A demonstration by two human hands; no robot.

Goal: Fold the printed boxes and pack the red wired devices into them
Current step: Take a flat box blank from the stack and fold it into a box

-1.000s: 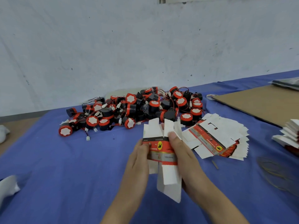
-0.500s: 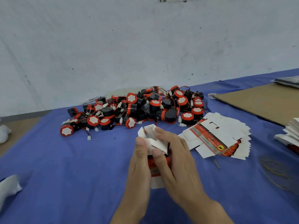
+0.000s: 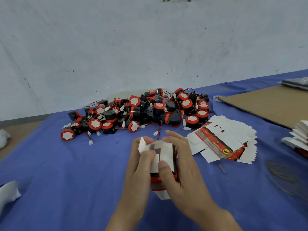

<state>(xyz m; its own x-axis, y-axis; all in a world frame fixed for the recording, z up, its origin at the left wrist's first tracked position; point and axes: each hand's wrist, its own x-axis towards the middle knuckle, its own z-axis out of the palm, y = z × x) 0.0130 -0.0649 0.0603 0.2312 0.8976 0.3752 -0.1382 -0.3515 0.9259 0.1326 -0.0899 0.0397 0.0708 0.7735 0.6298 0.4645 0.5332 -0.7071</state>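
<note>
Centre of frame: the left hand (image 3: 138, 165) and right hand (image 3: 185, 172) both grip a partly folded box (image 3: 166, 147), with fingers curled round its sides and thumbs pressed on its white flaps. Just right of the hands, a fanned stack of flat boxes (image 3: 223, 140) lies on the blue desk (image 3: 66, 172). Above, near the wall, is a heap of red wired devices (image 3: 141, 112). Upper right: a brown cardboard sheet (image 3: 266, 104).

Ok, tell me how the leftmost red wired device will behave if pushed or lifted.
The leftmost red wired device is a short drum lying on its side, so a push would probably roll it. Its body looks like hard plastic, likely stiff. The thin wire and white connector beside it might trail or snag.
</note>
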